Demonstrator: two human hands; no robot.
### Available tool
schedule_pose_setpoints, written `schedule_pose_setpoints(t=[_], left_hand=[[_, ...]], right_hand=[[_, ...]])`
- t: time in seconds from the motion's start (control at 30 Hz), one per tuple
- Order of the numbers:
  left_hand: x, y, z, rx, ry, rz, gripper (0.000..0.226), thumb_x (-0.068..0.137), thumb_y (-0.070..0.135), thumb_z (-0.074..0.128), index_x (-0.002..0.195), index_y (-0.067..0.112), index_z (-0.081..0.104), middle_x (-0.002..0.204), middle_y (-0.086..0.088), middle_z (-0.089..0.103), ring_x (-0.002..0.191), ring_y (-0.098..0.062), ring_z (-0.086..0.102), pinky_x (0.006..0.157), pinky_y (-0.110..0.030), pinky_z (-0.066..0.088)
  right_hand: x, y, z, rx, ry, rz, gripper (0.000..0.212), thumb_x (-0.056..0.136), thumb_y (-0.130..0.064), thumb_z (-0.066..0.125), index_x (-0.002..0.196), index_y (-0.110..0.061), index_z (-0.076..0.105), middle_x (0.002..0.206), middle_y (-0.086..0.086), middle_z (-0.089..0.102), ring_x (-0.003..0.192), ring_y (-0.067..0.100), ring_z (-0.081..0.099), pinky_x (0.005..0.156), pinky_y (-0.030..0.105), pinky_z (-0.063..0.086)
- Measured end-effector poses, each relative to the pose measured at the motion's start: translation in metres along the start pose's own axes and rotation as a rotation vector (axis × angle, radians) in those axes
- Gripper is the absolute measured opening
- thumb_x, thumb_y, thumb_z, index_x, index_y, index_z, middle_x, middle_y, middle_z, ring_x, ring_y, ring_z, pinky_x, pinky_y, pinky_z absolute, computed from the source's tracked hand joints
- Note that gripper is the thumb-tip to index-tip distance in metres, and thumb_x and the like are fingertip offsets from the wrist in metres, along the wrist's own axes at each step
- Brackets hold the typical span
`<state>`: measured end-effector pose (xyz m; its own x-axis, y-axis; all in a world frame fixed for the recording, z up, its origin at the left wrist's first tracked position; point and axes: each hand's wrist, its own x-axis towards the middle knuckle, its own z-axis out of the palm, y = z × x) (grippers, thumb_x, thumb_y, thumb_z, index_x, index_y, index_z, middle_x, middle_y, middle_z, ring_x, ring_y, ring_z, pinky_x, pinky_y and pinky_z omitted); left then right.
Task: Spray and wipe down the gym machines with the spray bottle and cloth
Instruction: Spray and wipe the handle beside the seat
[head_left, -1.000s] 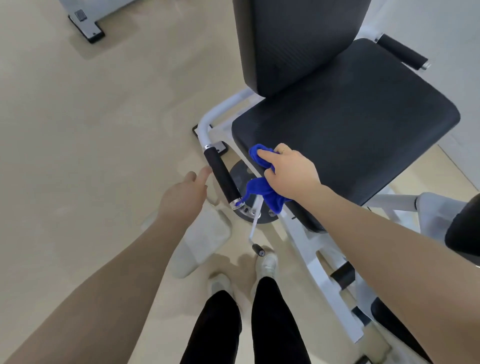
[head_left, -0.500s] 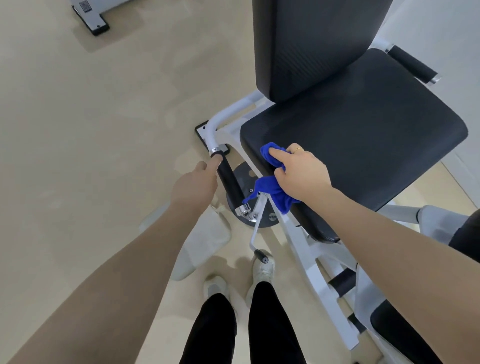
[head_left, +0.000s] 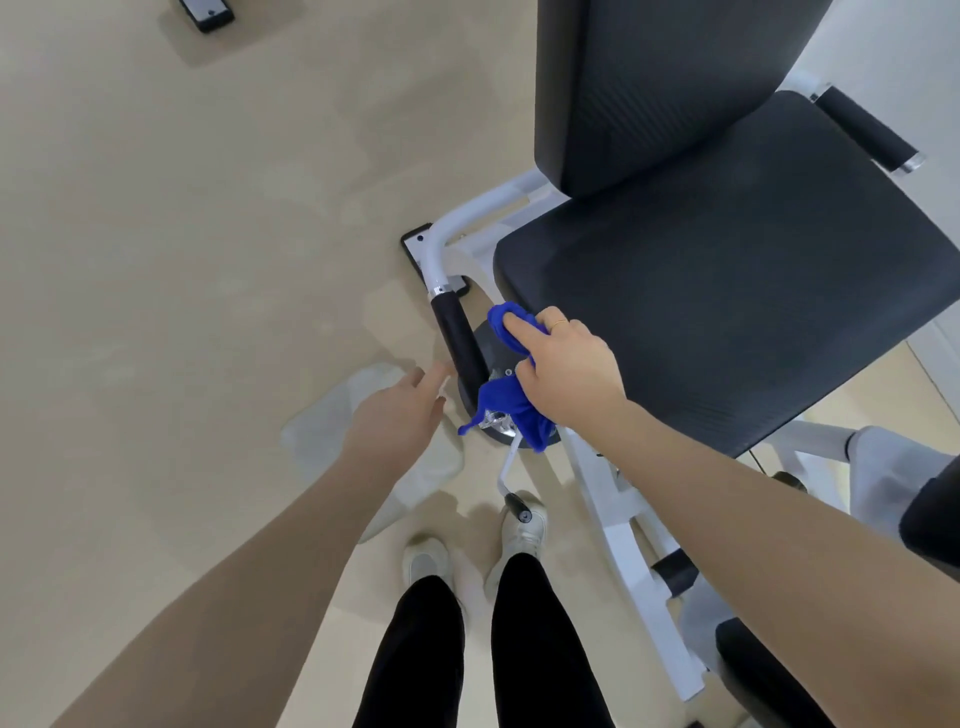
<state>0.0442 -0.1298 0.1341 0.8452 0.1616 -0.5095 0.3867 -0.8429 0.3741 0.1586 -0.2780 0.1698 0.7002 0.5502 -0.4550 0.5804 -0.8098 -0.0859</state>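
Note:
A gym machine with a black padded seat (head_left: 737, 291), an upright back pad (head_left: 660, 78) and a white frame fills the right side. Its left black handle grip (head_left: 460, 343) slants down beside the seat's front corner. My right hand (head_left: 566, 371) grips a bright blue cloth (head_left: 511, 402) just to the right of that grip, the cloth bunched and hanging over the grip's lower end. My left hand (head_left: 400, 415) hovers just left of the grip with fingers extended, holding nothing. No spray bottle is in view.
Beige floor spreads to the left, with a foot of another machine (head_left: 208, 13) at the top. A thin white lever with a black knob (head_left: 517, 504) hangs below the grip. My shoes (head_left: 524, 525) stand by it. A second grip (head_left: 865, 130) is at the far right.
My left hand, which touched the top of the handle grip half a second ago, has drawn back down and left of it. My right hand has carried the cloth from the seat corner toward the grip.

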Motion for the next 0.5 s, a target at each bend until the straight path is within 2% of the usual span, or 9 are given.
schedule_pose_setpoints(t=[0.1,0.17,0.27,0.37,0.43,0.5], left_hand=[[0.004,-0.008,-0.014,-0.029,0.071,-0.026,0.056,0.099,0.021,0.038,0.149,0.028,0.015,0.112,-0.011,0.05,0.081,-0.035,0.057,0.061,-0.035,0.035],[0.007,-0.013,-0.02,-0.088,0.143,-0.052,0.061,0.098,0.021,0.039,0.149,0.031,0.007,0.111,-0.011,0.051,0.079,-0.035,0.057,0.063,-0.04,0.042],[0.013,-0.019,-0.019,-0.234,0.219,-0.087,0.063,0.097,0.021,0.043,0.15,0.027,0.009,0.117,-0.009,0.055,0.086,-0.035,0.058,0.072,-0.042,0.046],[0.018,-0.029,-0.008,-0.303,0.259,-0.13,0.064,0.095,0.021,0.046,0.149,0.022,0.012,0.117,-0.011,0.058,0.083,-0.034,0.057,0.069,-0.036,0.04],[0.018,-0.037,-0.003,-0.317,0.274,-0.153,0.063,0.095,0.02,0.046,0.149,0.022,0.014,0.115,-0.012,0.059,0.083,-0.034,0.056,0.068,-0.034,0.038],[0.014,-0.043,0.0,-0.319,0.261,-0.163,0.061,0.095,0.02,0.047,0.148,0.021,0.016,0.118,-0.012,0.058,0.086,-0.034,0.057,0.069,-0.033,0.037]], right_hand=[[0.006,-0.024,0.007,-0.056,0.003,-0.127,0.054,0.094,-0.029,0.038,0.145,-0.027,0.019,0.133,0.008,0.038,0.101,0.027,0.045,0.075,0.035,0.037],[0.004,-0.046,0.021,-0.103,-0.047,-0.178,0.057,0.092,-0.033,0.043,0.144,-0.028,0.019,0.136,0.009,0.032,0.107,0.03,0.043,0.081,0.038,0.038],[0.028,-0.057,0.036,-0.177,0.033,-0.09,0.058,0.088,-0.027,0.053,0.139,-0.025,0.025,0.133,0.01,0.032,0.105,0.031,0.043,0.08,0.038,0.036],[0.085,-0.053,0.026,-0.178,0.136,-0.027,0.05,0.091,-0.023,0.047,0.137,-0.027,0.029,0.136,0.012,0.032,0.106,0.033,0.044,0.081,0.04,0.036],[0.108,-0.053,0.021,-0.203,0.115,-0.056,0.047,0.093,-0.024,0.044,0.137,-0.028,0.03,0.138,0.013,0.031,0.109,0.033,0.044,0.081,0.04,0.037],[0.098,-0.05,0.024,-0.239,0.098,-0.162,0.043,0.093,-0.023,0.044,0.135,-0.029,0.036,0.133,0.011,0.035,0.105,0.031,0.045,0.078,0.038,0.037]])
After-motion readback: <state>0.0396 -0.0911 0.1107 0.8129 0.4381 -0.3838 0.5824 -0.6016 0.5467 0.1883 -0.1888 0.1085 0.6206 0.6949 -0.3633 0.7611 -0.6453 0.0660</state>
